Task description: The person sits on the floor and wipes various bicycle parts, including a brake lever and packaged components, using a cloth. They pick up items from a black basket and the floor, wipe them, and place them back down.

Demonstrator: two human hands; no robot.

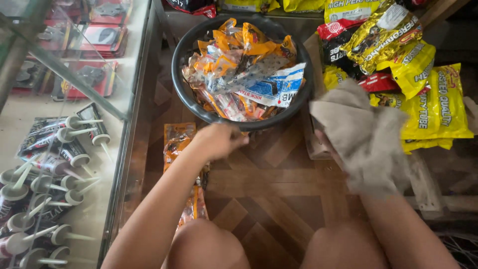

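The person crouches over a parquet floor (pixel 279 184). The left hand (pixel 219 140) is curled, fingers closed at the near rim of a black basin (pixel 180 55); whether it pinches anything cannot be told. The right hand (pixel 331 149), mostly hidden, grips a crumpled grey cloth (pixel 366 134) at three o'clock from the basin. The basin is heaped with packets of hardware (pixel 244 69), and only a few orange packets (pixel 180 144) lie on the floor at seven o'clock, so most packets seemingly remain unhandled.
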